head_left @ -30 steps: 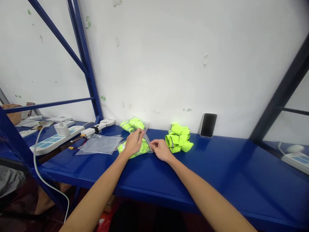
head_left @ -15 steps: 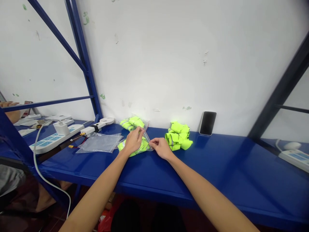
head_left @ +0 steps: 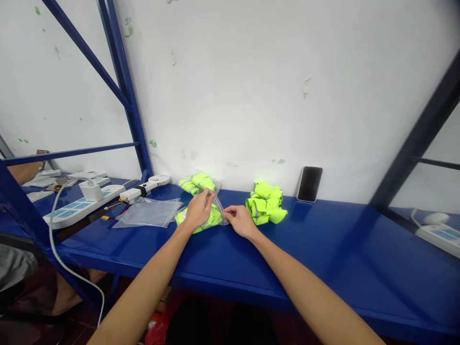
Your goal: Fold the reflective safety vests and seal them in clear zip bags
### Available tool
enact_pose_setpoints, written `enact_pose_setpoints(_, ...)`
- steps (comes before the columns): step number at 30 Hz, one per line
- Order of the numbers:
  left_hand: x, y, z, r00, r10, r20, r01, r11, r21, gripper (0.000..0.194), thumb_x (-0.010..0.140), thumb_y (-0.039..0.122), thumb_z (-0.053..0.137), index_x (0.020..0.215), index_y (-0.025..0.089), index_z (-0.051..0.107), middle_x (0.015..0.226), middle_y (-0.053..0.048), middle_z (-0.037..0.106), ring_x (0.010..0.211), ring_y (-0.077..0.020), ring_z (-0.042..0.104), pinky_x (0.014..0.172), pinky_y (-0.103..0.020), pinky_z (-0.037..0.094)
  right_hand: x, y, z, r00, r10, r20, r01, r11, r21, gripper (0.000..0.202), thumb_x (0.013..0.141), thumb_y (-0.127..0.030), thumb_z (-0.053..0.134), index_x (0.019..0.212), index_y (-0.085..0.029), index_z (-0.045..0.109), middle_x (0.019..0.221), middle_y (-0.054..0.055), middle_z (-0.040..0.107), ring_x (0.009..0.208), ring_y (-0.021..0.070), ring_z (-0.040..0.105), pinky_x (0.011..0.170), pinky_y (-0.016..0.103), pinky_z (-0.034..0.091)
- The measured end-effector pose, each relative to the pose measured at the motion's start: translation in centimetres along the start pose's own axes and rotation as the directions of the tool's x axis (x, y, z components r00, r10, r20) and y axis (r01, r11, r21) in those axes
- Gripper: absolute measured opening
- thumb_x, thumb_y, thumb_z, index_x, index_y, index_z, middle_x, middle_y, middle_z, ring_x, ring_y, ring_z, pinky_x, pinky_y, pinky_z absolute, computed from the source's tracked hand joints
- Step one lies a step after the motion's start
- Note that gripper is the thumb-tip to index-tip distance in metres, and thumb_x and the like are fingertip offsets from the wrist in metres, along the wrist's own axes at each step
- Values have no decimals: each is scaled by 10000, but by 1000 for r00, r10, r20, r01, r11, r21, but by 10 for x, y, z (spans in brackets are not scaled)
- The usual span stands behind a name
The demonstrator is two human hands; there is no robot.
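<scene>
A clear plastic bag [head_left: 214, 216] stuffed with neon-yellow bands lies on the blue shelf [head_left: 323, 249]. My left hand [head_left: 199, 211] rests on top of the bag and pinches its open edge. My right hand [head_left: 240, 221] pinches the same edge from the right side. A loose pile of neon-yellow bands [head_left: 266, 203] sits just right of my right hand. Behind the bag, against the wall, lies another filled bag of yellow bands [head_left: 197, 183].
Several empty clear bags [head_left: 149, 213] lie left of my hands. A white handheld fan [head_left: 147, 188], a power strip [head_left: 77, 207] with a charger and cable sit farther left. A black phone [head_left: 309, 184] leans on the wall. Another person's arm [head_left: 21, 170] shows at far left.
My hands stay on the bag's edge with only slight finger shifts. The other person's hand at far left has pulled back.
</scene>
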State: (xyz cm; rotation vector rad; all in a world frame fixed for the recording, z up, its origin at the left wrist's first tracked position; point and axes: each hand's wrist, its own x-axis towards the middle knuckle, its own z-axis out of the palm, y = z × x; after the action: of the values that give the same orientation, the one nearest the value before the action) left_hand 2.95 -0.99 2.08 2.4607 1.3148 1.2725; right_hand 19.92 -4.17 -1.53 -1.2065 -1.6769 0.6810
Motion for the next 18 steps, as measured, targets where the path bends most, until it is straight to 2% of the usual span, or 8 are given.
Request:
enact_pose_setpoints(9, 0, -1, 1, 1000, -7, 1, 7, 1000, -3, 228, 953, 352, 323, 914, 230, 512, 858, -37, 671, 825, -220, 632, 761, -319, 438, 1, 0, 3, 996, -87, -5, 85, 982, -168, 208, 808, -229, 490, 747, -174, 681, 630, 15, 645, 564, 147, 548, 564, 246, 365)
enact_pose_setpoints(13, 0, -2, 1, 1000, -14, -1, 14, 1000, -3, 231, 955, 358, 319, 918, 231, 509, 863, -41, 670, 841, -224, 635, 777, -325, 440, -1, -6, 7, 987, -162, -19, 151, 952, -267, 239, 845, -194, 436, 764, -176, 660, 664, 23, 644, 597, 147, 535, 611, 257, 356)
enact_pose_setpoints(15, 0, -2, 1, 1000, -13, -7, 13, 1000, 1, 233, 956, 361, 318, 918, 230, 507, 860, -41, 671, 837, -226, 635, 768, -326, 438, -2, -6, 8, 985, -172, -26, 158, 949, -272, 232, 850, -193, 431, 777, -173, 650, 701, 31, 651, 631, 150, 546, 640, 261, 368)
enact_pose_setpoints(18, 0, -1, 1, 1000, -15, -11, 15, 1000, 10, 237, 955, 359, 319, 920, 228, 512, 856, -43, 674, 827, -229, 635, 757, -326, 436, -2, -3, 7, 991, -134, -14, 130, 977, -169, 183, 841, -234, 468, 864, -171, 638, 736, 21, 648, 641, 145, 557, 631, 250, 395)
